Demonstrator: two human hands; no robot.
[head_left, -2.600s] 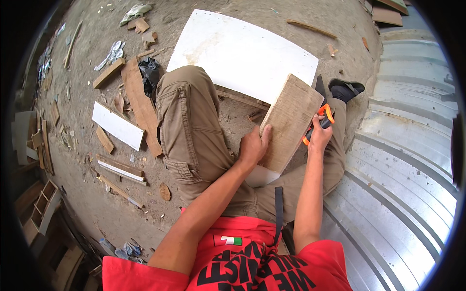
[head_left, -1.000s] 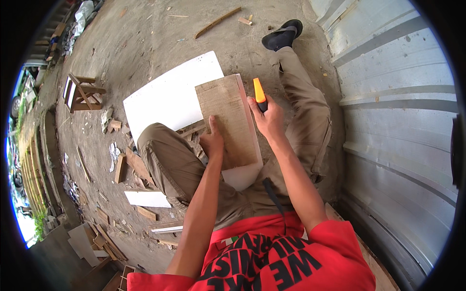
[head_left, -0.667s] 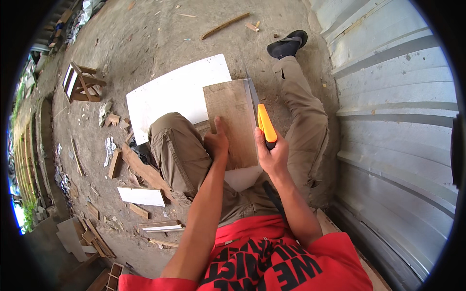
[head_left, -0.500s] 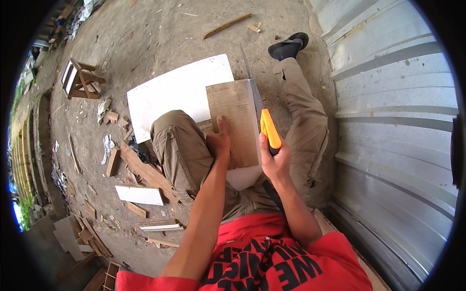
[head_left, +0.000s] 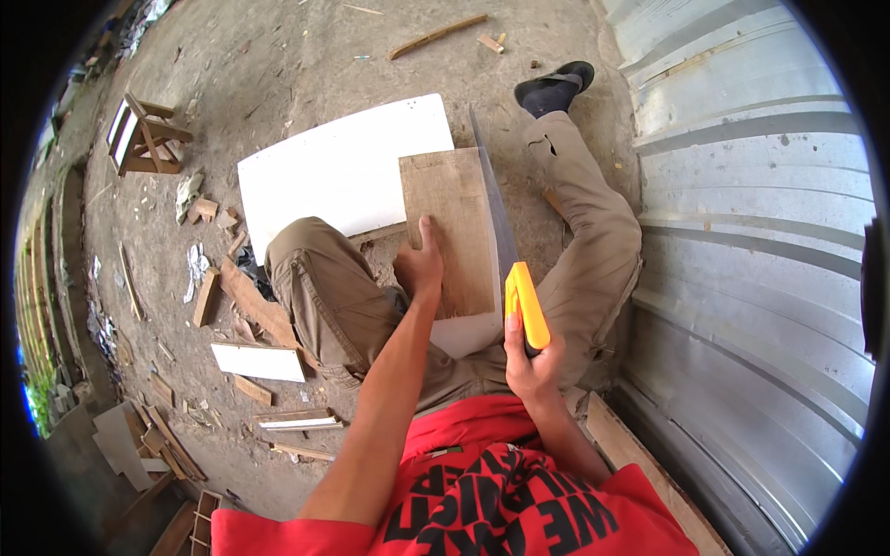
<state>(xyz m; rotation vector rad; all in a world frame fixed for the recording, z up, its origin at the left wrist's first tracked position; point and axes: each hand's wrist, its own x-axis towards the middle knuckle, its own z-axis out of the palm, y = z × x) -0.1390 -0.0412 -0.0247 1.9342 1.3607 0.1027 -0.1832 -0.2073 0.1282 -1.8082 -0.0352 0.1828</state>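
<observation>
A brown, grainy wooden board (head_left: 459,218) lies in front of me between my knees. My left hand (head_left: 420,264) is closed on its left edge, the thumb lying flat on top. My right hand (head_left: 535,363) is wrapped round the yellow and black handle of a handsaw (head_left: 527,306). The saw's thin blade runs away from me along the board's right edge, its tip past the far corner. Whether the teeth touch the wood, I cannot tell. Beneath the board's near end shows a white surface (head_left: 468,334).
A large white sheet (head_left: 338,167) lies beyond my left knee. Wood offcuts (head_left: 258,362) and scraps are strewn on the ground to the left, with a small wooden stool (head_left: 144,137) farther off. A corrugated metal wall (head_left: 751,232) stands close on the right.
My right hand has drawn the handsaw back toward me. My left hand keeps its hold on the board, and the view has shifted slightly.
</observation>
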